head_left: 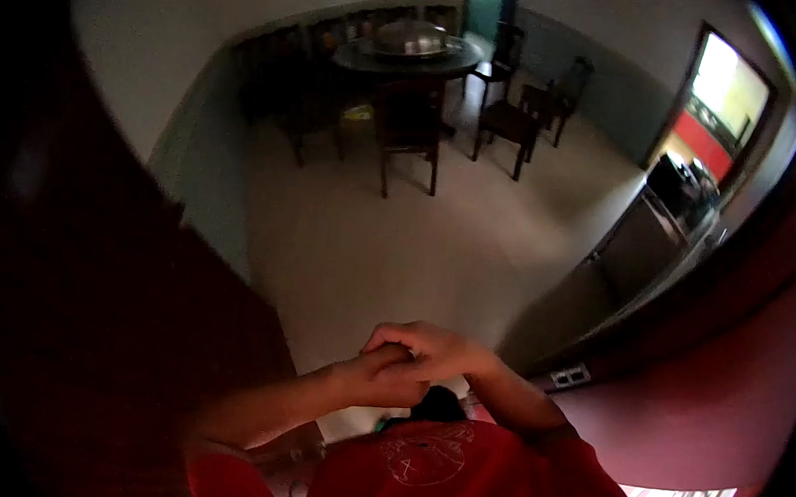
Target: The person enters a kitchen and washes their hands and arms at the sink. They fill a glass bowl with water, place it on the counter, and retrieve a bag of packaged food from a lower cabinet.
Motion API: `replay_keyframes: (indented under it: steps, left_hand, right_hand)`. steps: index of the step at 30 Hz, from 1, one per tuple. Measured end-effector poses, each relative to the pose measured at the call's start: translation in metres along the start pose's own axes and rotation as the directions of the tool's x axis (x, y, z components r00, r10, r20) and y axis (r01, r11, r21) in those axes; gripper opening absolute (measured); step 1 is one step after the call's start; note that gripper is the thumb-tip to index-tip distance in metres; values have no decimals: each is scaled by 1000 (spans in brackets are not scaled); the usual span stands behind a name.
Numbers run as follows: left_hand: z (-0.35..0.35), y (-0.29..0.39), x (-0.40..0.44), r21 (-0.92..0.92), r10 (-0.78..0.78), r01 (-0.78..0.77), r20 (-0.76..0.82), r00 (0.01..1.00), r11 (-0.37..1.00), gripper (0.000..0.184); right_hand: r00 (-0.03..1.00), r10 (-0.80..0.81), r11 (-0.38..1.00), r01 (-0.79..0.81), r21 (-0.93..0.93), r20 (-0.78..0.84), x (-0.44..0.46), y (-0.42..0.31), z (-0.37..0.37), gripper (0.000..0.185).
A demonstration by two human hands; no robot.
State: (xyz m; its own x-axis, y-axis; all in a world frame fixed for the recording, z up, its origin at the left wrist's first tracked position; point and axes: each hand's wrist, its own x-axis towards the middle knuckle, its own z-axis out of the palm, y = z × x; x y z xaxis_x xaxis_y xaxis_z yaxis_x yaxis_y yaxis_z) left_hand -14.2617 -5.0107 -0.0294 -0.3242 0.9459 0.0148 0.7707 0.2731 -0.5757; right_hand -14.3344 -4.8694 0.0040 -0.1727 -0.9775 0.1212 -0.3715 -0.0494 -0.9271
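In front of my chest, my two hands are clasped together. My right hand [433,349] lies over the top, its fingers curled round my left hand [376,380]. The left one is closed beneath it, its fingers partly covered, so anything inside the grip is hidden. Below them is the red shirt [430,474] I am wearing, with a pale line print on its front. Both forearms are bare and bent inward at the elbow.
Ahead stands a round table [355,59] with a domed cover [411,38] on it. Dark wooden chairs [410,126] surround it. At the right are a cabinet [640,241] and a bright doorway [722,86]. A wall socket [570,377] is close on my right. Pale floor [389,248] stretches between.
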Motion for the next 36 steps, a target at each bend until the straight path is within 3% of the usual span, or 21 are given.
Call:
replay_keyframes:
  steps: [1, 3, 4, 5, 8, 9, 11, 14, 16, 17, 19, 21, 22, 23, 27, 28, 30, 31, 33, 35, 36]
  left_hand:
    - [14, -29, 6, 2, 48, -48, -14, 999, 999, 20]
    - [43, -83, 26, -281, 83, -76, 15, 996, 957, 20]
    - [73, -106, 37, -480, 76, 32, 203, 976, 877, 16]
    - [101, -133, 47, -471, 107, -2, 196, 975, 882, 16]
    - [169, -208, 92, -385, 83, -142, -165, 983, 912, 13]
    - [193, -231, 111, -497, 23, -117, -193, 981, 860, 11]
    - [236, -292, 159, -582, -8, -131, -230, 973, 802, 10]
    - [275, -374, 206, -580, 88, -200, -215, 973, 789, 8]
    - [287, -424, 255, -578, 358, -224, 128, 925, 785, 7]
    - [321, -432, 279, -589, 372, -247, 99, 923, 769, 7]
    - [402, -451, 323, -566, 327, -425, -272, 905, 707, 13]
    - [430, -491, 378, -631, 270, -361, -239, 933, 687, 12]
    - [440, -518, 412, -690, 256, -331, -213, 943, 644, 13]
    - [436, -553, 454, -553, 370, -446, -252, 894, 703, 15]
    - [523, -633, 548, -760, 145, -450, -436, 888, 469, 9]
    - [529, -676, 583, -640, 233, -522, -483, 844, 563, 9]
    - [536, -723, 653, -523, 320, -597, -527, 787, 608, 10]
    - [539, -744, 691, -819, 255, -437, -362, 897, 371, 11]
    - [561, -757, 756, -975, 282, -202, -169, 944, 90, 11]
    - [589, -780, 839, -976, 384, -90, -163, 909, -200, 12]
    - [621, -775, 883, -917, 369, -252, -360, 857, -308, 13]
  right_hand:
    - [999, 2, 1000, -2, 0, -50, 10, 9, -24, 47]
    - [994, 97, 994, -100, -51, -57, 24, 28, -72, 46]
    - [991, 91, 993, -97, -59, -97, 28, 49, -100, 46]
    - [987, 31, 999, -38, -37, -155, 29, 77, -130, 47]
    - [966, -77, 993, 97, 70, -247, 16, 145, -220, 48]
    - [960, -124, 971, 169, 169, -252, 12, 161, -253, 48]
    - [941, -120, 977, 168, 128, -315, 5, 184, -321, 46]
    - [900, -79, 984, 139, 110, -429, 12, 207, -407, 42]
    - [880, -25, 996, 65, 67, -475, 0, 221, -460, 41]
    - [860, 91, 996, -67, 66, -501, -7, 228, -484, 39]
    - [849, 207, 977, -204, 58, -486, -21, 236, -541, 38]
    - [687, 417, 899, -409, 157, -595, -38, 249, -601, 36]
    - [671, 382, 907, -406, 116, -636, -53, 268, -633, 37]
    - [661, 344, 913, -400, 75, -667, -80, 288, -674, 37]
    - [674, 333, 920, -79, 384, -660, -138, 334, -790, 43]
    - [692, 335, 919, -90, 384, -640, -144, 337, -841, 43]
    - [490, 513, 814, -18, 580, -705, -178, 340, -902, 44]
    - [482, 530, 804, -24, 594, -698, -200, 343, -930, 44]
    - [344, 521, 835, -16, 550, -781, -246, 363, -965, 44]
    - [223, 535, 840, -37, 542, -815, -286, 383, -1022, 41]
    - [176, 554, 832, -158, 532, -813, -305, 390, -1046, 39]
